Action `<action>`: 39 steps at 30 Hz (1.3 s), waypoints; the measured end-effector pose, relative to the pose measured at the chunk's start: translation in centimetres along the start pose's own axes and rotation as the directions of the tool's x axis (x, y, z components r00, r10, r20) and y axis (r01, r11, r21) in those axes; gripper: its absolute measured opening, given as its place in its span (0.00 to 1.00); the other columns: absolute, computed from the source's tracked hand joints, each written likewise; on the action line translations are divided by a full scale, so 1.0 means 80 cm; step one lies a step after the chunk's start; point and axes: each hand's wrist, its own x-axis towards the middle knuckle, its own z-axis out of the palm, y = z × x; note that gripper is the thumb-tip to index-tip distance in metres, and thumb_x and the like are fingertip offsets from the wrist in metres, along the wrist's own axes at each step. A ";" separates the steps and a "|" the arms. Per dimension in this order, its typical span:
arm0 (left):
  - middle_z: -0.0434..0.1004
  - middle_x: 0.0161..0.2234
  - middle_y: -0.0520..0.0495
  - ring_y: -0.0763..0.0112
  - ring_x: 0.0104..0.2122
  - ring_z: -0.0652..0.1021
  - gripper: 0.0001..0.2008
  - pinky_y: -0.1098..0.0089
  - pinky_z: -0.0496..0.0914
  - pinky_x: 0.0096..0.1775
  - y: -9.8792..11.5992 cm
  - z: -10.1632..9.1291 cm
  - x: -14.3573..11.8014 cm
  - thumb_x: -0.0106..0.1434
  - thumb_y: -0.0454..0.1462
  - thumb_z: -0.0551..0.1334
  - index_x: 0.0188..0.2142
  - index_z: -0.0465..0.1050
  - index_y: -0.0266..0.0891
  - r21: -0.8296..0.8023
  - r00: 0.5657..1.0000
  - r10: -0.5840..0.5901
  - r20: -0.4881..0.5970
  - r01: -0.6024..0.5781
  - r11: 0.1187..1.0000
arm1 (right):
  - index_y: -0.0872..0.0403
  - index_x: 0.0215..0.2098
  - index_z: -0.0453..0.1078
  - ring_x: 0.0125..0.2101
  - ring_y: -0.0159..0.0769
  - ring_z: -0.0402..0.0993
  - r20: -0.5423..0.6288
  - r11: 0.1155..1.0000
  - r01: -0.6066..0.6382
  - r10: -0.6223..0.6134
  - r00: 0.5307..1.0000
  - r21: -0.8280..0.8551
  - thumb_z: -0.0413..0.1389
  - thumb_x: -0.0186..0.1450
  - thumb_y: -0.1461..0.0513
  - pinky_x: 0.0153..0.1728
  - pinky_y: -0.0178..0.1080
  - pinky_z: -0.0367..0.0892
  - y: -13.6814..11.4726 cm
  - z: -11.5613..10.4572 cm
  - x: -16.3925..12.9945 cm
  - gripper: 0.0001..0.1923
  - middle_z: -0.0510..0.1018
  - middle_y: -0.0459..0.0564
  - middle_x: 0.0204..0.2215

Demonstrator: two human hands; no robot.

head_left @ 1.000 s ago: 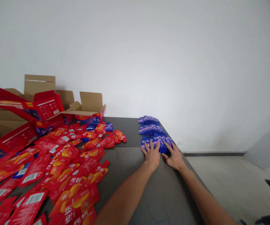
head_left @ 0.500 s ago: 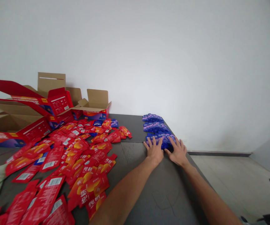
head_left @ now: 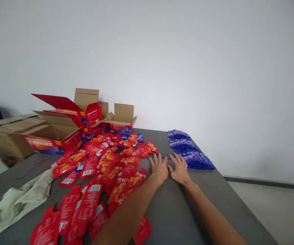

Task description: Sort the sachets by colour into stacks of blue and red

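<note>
My left hand (head_left: 159,168) and my right hand (head_left: 179,168) lie flat side by side on the dark grey table (head_left: 182,211), fingers spread, holding nothing. Just right of my right hand sit three neat stacks of blue sachets (head_left: 189,151) along the table's right edge; neither hand touches them. Left of my left hand spreads a loose heap of several red sachets (head_left: 106,170), the nearest ones a short way from my fingers.
Open red cardboard boxes (head_left: 67,131) and a brown carton (head_left: 7,134) stand at the back left against the white wall. A pale green cloth (head_left: 19,200) lies at the left front. The table's right edge drops to a grey floor (head_left: 272,207).
Both hands have come off the nearest blue stack and drawn left onto bare table. The view has swung left, bringing the cloth and brown carton into sight.
</note>
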 end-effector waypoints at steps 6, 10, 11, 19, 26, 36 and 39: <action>0.47 0.71 0.42 0.44 0.70 0.44 0.29 0.37 0.34 0.64 -0.085 -0.020 -0.002 0.69 0.48 0.47 0.67 0.57 0.47 0.034 0.998 -0.007 -0.054 0.009 0.999 | 0.49 0.66 0.61 0.64 0.49 0.54 0.052 0.998 0.037 -0.039 0.998 0.049 0.49 0.66 0.59 0.62 0.53 0.53 -0.069 0.047 0.031 0.29 0.59 0.53 0.67; 0.46 0.71 0.43 0.45 0.70 0.43 0.30 0.39 0.32 0.64 -0.120 -0.028 0.014 0.69 0.49 0.46 0.68 0.56 0.48 0.010 0.998 -0.008 -0.059 0.009 1.000 | 0.52 0.67 0.59 0.64 0.43 0.55 0.072 0.996 0.069 -0.073 0.995 0.059 0.46 0.66 0.64 0.62 0.48 0.55 -0.098 0.080 0.063 0.30 0.60 0.55 0.66; 0.45 0.71 0.43 0.46 0.70 0.43 0.30 0.39 0.32 0.64 -0.127 -0.028 0.019 0.69 0.49 0.45 0.68 0.56 0.48 0.002 0.999 -0.012 -0.049 0.012 1.000 | 0.52 0.67 0.58 0.65 0.42 0.55 0.076 0.995 0.070 -0.075 0.994 0.065 0.46 0.66 0.65 0.62 0.47 0.55 -0.104 0.087 0.072 0.31 0.60 0.55 0.65; 0.49 0.71 0.42 0.43 0.69 0.45 0.31 0.40 0.32 0.64 -0.165 -0.030 0.038 0.65 0.47 0.51 0.67 0.58 0.47 -0.039 0.999 0.002 0.032 -0.001 0.999 | 0.42 0.70 0.51 0.68 0.49 0.47 0.190 0.997 -0.069 0.063 0.980 0.029 0.49 0.66 0.60 0.62 0.54 0.52 -0.133 0.119 0.128 0.34 0.52 0.53 0.69; 0.49 0.71 0.44 0.44 0.69 0.47 0.30 0.39 0.33 0.64 -0.175 -0.040 0.033 0.64 0.47 0.51 0.65 0.62 0.47 -0.014 0.998 -0.021 0.059 0.021 1.000 | 0.41 0.66 0.60 0.68 0.49 0.46 0.333 0.994 -0.100 0.112 0.936 -0.052 0.45 0.68 0.56 0.63 0.57 0.45 -0.145 0.126 0.123 0.28 0.54 0.52 0.68; 0.53 0.69 0.42 0.43 0.69 0.48 0.28 0.38 0.33 0.63 -0.182 -0.081 -0.015 0.65 0.49 0.49 0.60 0.69 0.45 0.116 0.989 -0.070 0.133 0.055 0.992 | 0.43 0.61 0.67 0.61 0.52 0.56 0.312 0.997 -0.036 0.054 0.949 -0.061 0.45 0.68 0.57 0.57 0.54 0.53 -0.182 0.076 0.053 0.24 0.63 0.54 0.63; 0.52 0.70 0.43 0.42 0.69 0.47 0.28 0.37 0.35 0.63 -0.178 -0.090 -0.030 0.62 0.49 0.53 0.60 0.69 0.45 0.167 0.984 -0.094 0.149 0.069 0.983 | 0.44 0.58 0.70 0.57 0.51 0.59 0.296 0.999 0.006 0.010 0.955 -0.053 0.47 0.68 0.57 0.54 0.52 0.56 -0.183 0.059 0.018 0.22 0.66 0.56 0.60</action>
